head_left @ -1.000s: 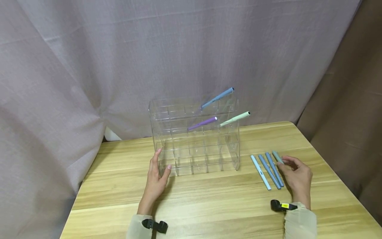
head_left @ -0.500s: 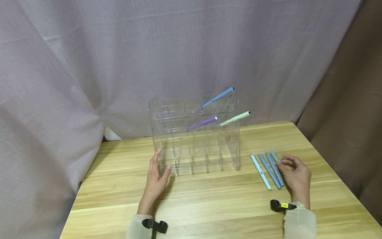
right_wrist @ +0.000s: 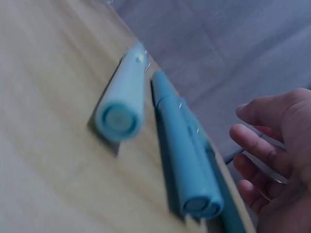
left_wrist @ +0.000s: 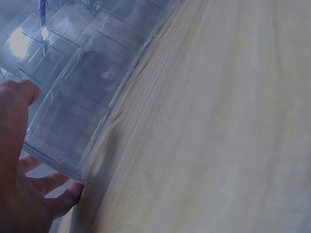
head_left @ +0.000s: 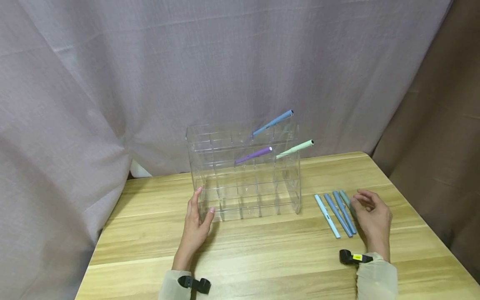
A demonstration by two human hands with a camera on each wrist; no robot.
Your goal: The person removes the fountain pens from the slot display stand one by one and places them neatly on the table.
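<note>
My left hand (head_left: 196, 229) grips the lower left corner of a clear plastic pen rack (left_wrist: 99, 82), thumb over the front and fingers round the outer side. A blue pen (head_left: 273, 123), a purple pen (head_left: 255, 155) and a pale green pen (head_left: 295, 148) stick out of its slots at a slant. My right hand (head_left: 376, 218), fingers loosely bent, holds nothing beside a grey-green pen (head_left: 345, 197) that it partly hides in the head view. Left of that pen lie two blue pens (right_wrist: 182, 150) side by side and a light blue pen (right_wrist: 121, 92).
The wooden table (head_left: 262, 258) carries the rack at its back middle and the row of pens at the right. A grey curtain (head_left: 150, 75) hangs right behind the table, and a brown curtain (head_left: 435, 125) along the right side.
The grey-green pen has shifted slightly left, up against the blue pens. My right hand has let go of it and drawn back a little. The left hand stays on the rack.
</note>
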